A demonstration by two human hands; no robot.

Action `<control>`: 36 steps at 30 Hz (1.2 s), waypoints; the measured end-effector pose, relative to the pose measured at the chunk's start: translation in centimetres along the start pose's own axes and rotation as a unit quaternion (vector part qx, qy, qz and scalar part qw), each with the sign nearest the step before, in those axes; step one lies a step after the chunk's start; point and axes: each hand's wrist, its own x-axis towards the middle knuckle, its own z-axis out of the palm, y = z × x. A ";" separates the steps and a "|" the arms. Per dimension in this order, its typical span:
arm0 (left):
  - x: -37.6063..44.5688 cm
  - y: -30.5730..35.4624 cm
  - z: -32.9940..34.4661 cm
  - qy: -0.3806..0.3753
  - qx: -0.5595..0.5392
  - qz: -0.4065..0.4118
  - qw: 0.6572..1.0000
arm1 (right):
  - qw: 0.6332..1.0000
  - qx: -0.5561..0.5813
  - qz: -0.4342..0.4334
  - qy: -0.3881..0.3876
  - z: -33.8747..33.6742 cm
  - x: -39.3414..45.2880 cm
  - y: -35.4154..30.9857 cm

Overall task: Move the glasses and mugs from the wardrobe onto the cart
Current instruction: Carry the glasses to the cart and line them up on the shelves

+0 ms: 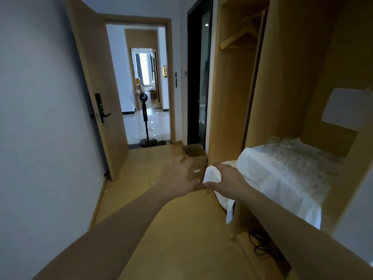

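Observation:
Several clear glasses (pixel 298 156) stand close together on a white cloth (pixel 282 178) that covers a shelf of the wooden wardrobe (pixel 282 77) on the right. My left hand (pixel 179 176) reaches forward over the floor, left of the shelf. Its fingers curl round what looks like a clear glass (pixel 185 157), blurred and barely visible. My right hand (pixel 226 176) is at the cloth's hanging front corner, thumb and fingers spread and touching the fabric. No mugs and no cart are in view.
An open cardboard box (pixel 194 153) sits on the floor by the wardrobe's end. A black cable (pixel 260 245) lies under the shelf. The room door (pixel 96 87) stands open on the left. A standing fan (pixel 145 118) is in the corridor beyond. Wooden hangers (pixel 240 37) hang in the wardrobe.

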 end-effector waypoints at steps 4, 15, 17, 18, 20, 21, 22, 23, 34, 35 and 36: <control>2.9 -1.1 1.4 -0.016 -0.005 0.012 1.000 | 0.998 -0.061 0.026 -0.006 0.3 2.2 0.7; 12.4 -2.0 4.6 -0.034 0.023 0.037 0.998 | 0.998 -0.054 0.037 0.025 0.1 11.4 4.9; 14.6 -1.7 5.2 -0.043 0.035 0.034 0.998 | 0.998 -0.047 0.035 0.031 -0.1 13.6 5.8; 15.9 -1.5 5.4 -0.047 0.039 0.034 0.998 | 0.998 -0.042 0.033 0.033 -0.3 14.7 6.3; 18.5 -0.9 5.6 -0.055 0.046 0.041 0.997 | 0.998 -0.035 0.031 0.033 -0.8 16.8 7.5; 19.9 -0.5 5.7 -0.056 0.050 0.047 0.996 | 0.998 -0.035 0.033 0.032 -1.2 17.7 8.1; 21.2 0.1 5.7 -0.057 0.055 0.054 0.995 | 0.998 -0.038 0.038 0.032 -1.7 18.6 8.9; 22.5 0.7 5.8 -0.058 0.058 0.059 0.995 | 0.998 -0.040 0.046 0.035 -2.3 19.5 9.6; 34.2 7.3 12.6 -0.094 0.055 0.122 0.987 | 0.988 -0.042 0.123 0.082 -7.6 24.4 19.3; 35.1 7.6 13.5 -0.097 0.051 0.129 0.986 | 0.987 -0.042 0.130 0.080 -7.8 24.5 20.2; 35.9 7.9 14.3 -0.100 0.047 0.136 0.985 | 0.987 -0.042 0.137 0.077 -7.9 24.6 21.0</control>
